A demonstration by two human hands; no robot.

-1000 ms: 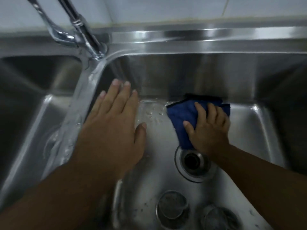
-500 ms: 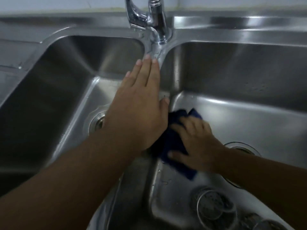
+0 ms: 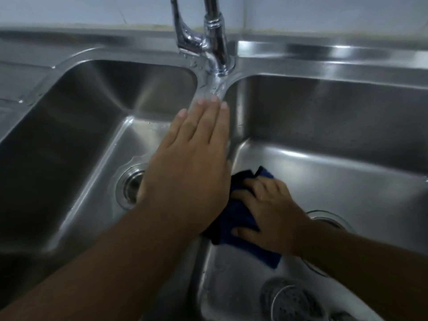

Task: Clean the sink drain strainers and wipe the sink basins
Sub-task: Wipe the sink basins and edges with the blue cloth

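Note:
A steel double sink fills the view. My left hand (image 3: 192,163) lies flat, fingers straight, on the divider (image 3: 209,89) between the left basin (image 3: 76,135) and the right basin (image 3: 335,181). My right hand (image 3: 268,214) presses a dark blue cloth (image 3: 238,223) against the floor of the right basin, close to the divider wall; its fingers are spread over the cloth. A removed strainer (image 3: 294,302) lies on the right basin's floor near the front. The left drain (image 3: 129,186) is open; the right drain (image 3: 328,218) is partly hidden by my right wrist.
A chrome faucet (image 3: 215,40) rises behind the divider, with its lever (image 3: 183,35) to its left. A pale tiled wall (image 3: 324,12) runs behind the sink's rear ledge. A ribbed drainboard (image 3: 14,84) borders the left basin.
The view swung left, bringing the left basin into sight. My right hand slid the cloth from the basin's back wall near the drain to the floor beside the divider. My left hand stayed flat on the divider.

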